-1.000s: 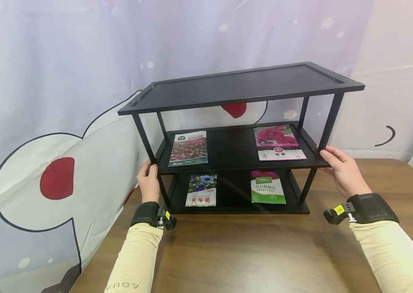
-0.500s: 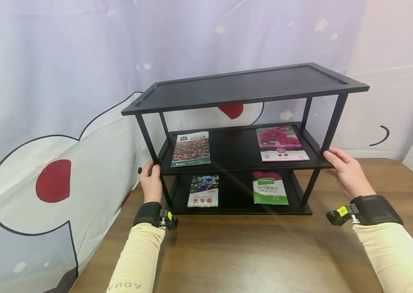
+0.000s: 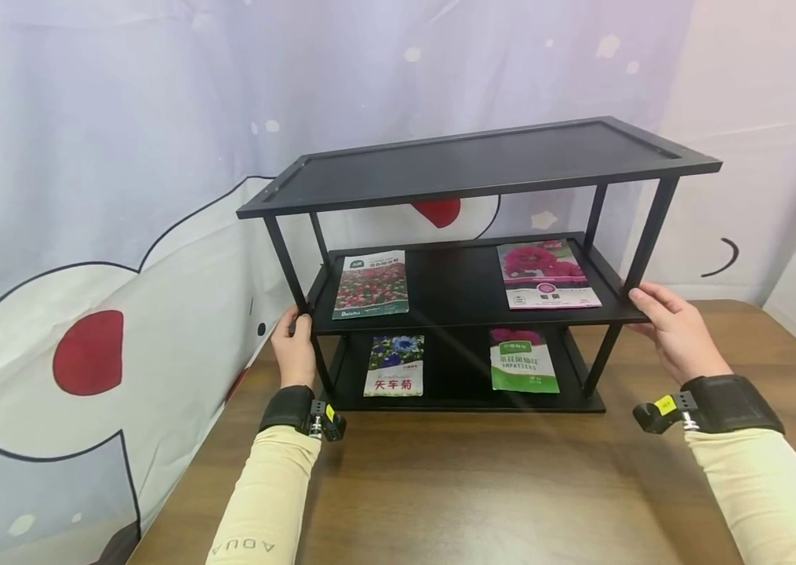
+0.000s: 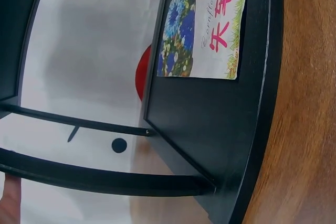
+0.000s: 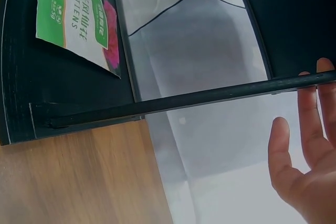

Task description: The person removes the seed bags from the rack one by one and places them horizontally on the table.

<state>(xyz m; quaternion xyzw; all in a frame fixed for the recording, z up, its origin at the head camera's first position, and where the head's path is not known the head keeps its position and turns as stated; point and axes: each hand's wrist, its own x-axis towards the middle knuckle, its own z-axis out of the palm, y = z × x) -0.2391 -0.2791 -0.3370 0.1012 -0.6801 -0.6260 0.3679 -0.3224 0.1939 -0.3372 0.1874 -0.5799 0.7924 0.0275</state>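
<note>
A black three-tier shelf rack (image 3: 482, 166) stands over the wooden table. My left hand (image 3: 295, 351) grips its left front post at the middle tier. On the opposite side my right hand (image 3: 676, 336) holds the right front post at the same height, thumb in front; fingertips show past the post in the right wrist view. Flat on the middle tier lie a red-flowered seed packet (image 3: 372, 284) at left and a pink-flowered seed packet (image 3: 546, 276) at right. The bottom tier bears a cornflower seed packet (image 4: 210, 30) and a green impatiens seed packet (image 5: 76, 19).
A brown wooden table (image 3: 482, 486) spreads in front of and beside the rack. Close behind it hangs a pale printed cloth (image 3: 158, 94), which also runs along the table's left edge. Each wrist wears a black band with a small camera.
The rack, with both hands on it, has shifted slightly to the right against the cloth and table corner. Its packets keep their places, and the head view has moved a little.
</note>
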